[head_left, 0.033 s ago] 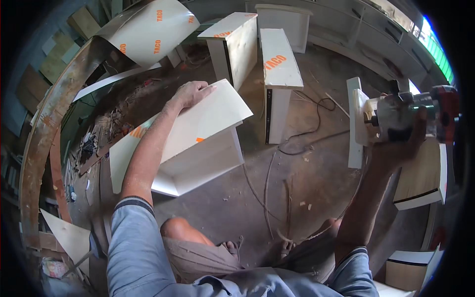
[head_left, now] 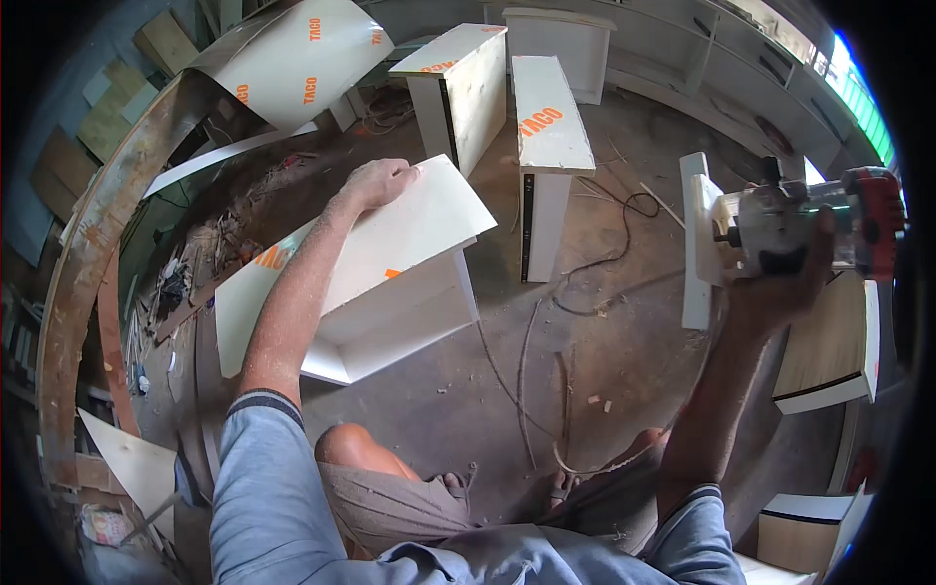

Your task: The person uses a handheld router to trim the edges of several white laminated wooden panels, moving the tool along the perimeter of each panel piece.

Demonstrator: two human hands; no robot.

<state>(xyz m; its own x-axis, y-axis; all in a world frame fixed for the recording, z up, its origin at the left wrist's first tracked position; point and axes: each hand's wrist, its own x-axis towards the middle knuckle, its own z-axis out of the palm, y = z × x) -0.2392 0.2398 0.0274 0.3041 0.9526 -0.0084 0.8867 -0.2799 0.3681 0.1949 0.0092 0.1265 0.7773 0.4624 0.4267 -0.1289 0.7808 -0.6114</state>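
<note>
My left hand [head_left: 380,185] grips the far edge of a white box's top panel [head_left: 409,234]; the panel carries orange printing, and the box's open side faces me. Out at the right, my right hand [head_left: 790,288] holds a router [head_left: 799,234] sideways, a clear-bodied power tool with a red and black cap. Its base is at or close to pale boards [head_left: 696,302] standing just left of it; contact is unclear.
Two upright white boxes [head_left: 448,107] [head_left: 546,224] stand ahead. White shelving [head_left: 663,44] runs behind. A curved wooden piece [head_left: 83,292], a bent printed sheet [head_left: 283,54] and offcuts lie left. Cables [head_left: 526,380] cross the floor. More boxes [head_left: 819,351] sit right.
</note>
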